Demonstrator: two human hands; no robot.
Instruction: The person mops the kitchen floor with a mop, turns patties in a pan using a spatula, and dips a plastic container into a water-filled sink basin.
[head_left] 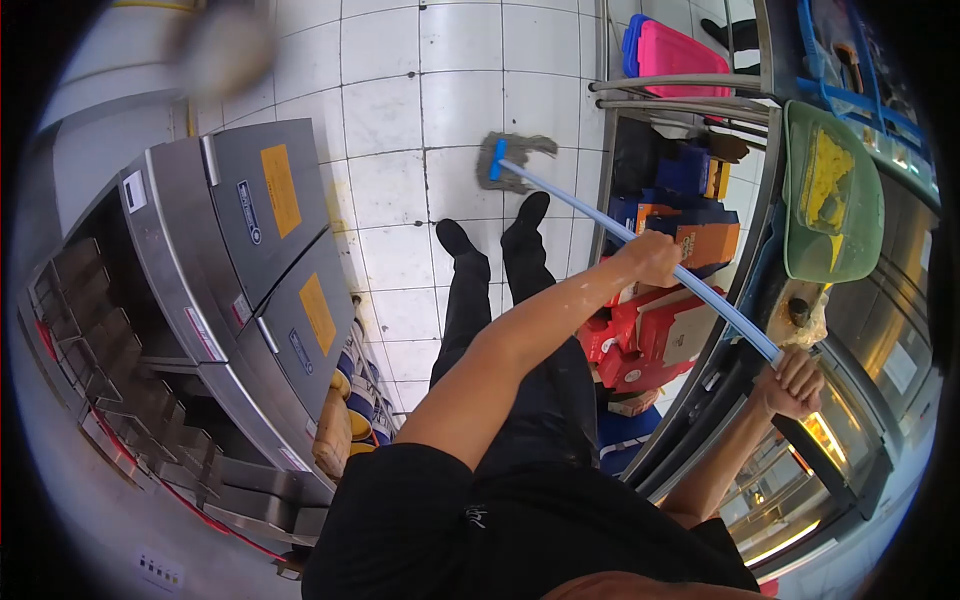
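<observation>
A mop with a light-blue pole [570,200] slants across the view. Its blue clamp [497,160] and grey strings [515,178] rest on the white tiled floor, just beyond the person's black shoes. My left hand [655,258] is wrapped round the middle of the pole, with the forearm reaching across the body. Closed round the upper end of the pole, my right hand [790,385] is beside the counter on the right.
Steel cabinets [275,200] stand on the left. At right, a rack holds red boxes [655,335], an orange box [708,240] and a pink tray [683,60]. A green container [830,190] is on the counter. Another person's dark shoe [715,32] shows at top right.
</observation>
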